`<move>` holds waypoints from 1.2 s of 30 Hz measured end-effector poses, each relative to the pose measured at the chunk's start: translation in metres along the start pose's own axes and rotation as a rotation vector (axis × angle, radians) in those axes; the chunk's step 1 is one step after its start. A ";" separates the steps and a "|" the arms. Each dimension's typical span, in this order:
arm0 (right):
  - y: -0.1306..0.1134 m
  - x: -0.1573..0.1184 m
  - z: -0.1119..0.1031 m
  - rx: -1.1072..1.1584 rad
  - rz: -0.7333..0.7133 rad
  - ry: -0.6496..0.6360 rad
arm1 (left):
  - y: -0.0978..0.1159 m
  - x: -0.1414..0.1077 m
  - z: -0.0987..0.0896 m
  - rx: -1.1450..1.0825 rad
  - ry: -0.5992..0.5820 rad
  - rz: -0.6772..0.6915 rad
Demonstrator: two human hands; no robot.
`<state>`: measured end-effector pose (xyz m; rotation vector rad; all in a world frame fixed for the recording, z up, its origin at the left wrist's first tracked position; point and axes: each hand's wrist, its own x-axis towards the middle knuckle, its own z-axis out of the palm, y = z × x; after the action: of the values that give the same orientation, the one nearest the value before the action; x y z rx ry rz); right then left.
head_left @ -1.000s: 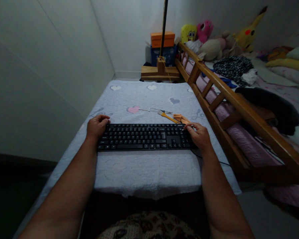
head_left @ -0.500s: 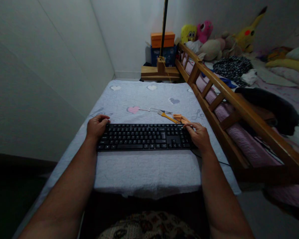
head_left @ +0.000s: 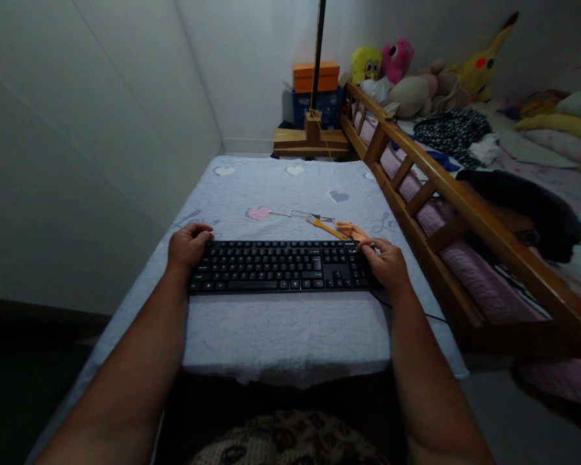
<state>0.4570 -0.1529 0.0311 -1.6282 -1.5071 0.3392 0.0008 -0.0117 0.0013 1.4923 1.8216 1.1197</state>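
A black computer keyboard (head_left: 266, 267) lies across the cloth-covered table, its keys facing up. My left hand (head_left: 188, 245) is closed on its left end, fingers along the far corner. At the other end my right hand (head_left: 385, 259) grips the keyboard by its far right corner, thumb over the top. Just beyond the keyboard lie a flat brush (head_left: 325, 227) with a yellow handle, a thin bent-wire tool (head_left: 303, 214) and a folded orange cloth (head_left: 351, 230). A dark cable runs out from under my right wrist.
The table wears a pale blue cloth (head_left: 290, 329) with heart prints. Along its right side runs a wooden bed rail (head_left: 436, 174), with plush toys and clothes on the bed behind. A wooden stand (head_left: 312, 139) with a black pole and an orange box (head_left: 316, 77) are past the far edge.
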 end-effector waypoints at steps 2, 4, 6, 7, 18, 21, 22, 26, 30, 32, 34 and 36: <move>-0.001 0.000 0.000 0.003 0.003 -0.006 | 0.002 -0.001 0.000 0.000 -0.001 -0.001; -0.002 0.000 -0.001 0.006 0.005 -0.012 | 0.004 -0.002 -0.001 -0.004 -0.004 -0.003; -0.003 -0.001 -0.001 0.008 0.006 -0.016 | 0.005 -0.002 -0.001 -0.009 -0.005 -0.005; -0.003 -0.001 -0.001 0.008 0.008 -0.016 | 0.005 -0.002 -0.001 -0.008 -0.004 -0.006; -0.003 -0.001 -0.001 0.003 0.002 -0.018 | 0.008 -0.003 -0.001 0.013 -0.006 -0.005; -0.004 0.000 -0.001 0.003 -0.004 -0.021 | 0.008 -0.003 -0.001 0.011 -0.003 -0.007; -0.005 0.000 -0.001 0.004 -0.006 -0.022 | 0.008 -0.003 -0.001 0.009 -0.003 -0.009; -0.005 0.000 -0.001 0.006 -0.010 -0.021 | 0.006 -0.002 0.000 0.003 -0.005 -0.008; -0.002 -0.001 -0.001 0.002 -0.010 -0.029 | 0.002 -0.001 0.000 0.003 -0.013 -0.004; -0.001 -0.001 -0.001 0.001 -0.011 -0.027 | 0.000 0.000 0.000 0.002 -0.012 0.007; -0.001 -0.001 -0.001 0.001 -0.011 -0.026 | -0.001 0.000 0.000 0.006 -0.011 0.017; -0.002 -0.001 -0.001 0.003 -0.012 -0.029 | 0.000 0.000 0.000 0.013 -0.009 0.017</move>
<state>0.4568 -0.1544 0.0327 -1.6177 -1.5368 0.3595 0.0003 -0.0115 0.0015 1.5207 1.8165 1.1098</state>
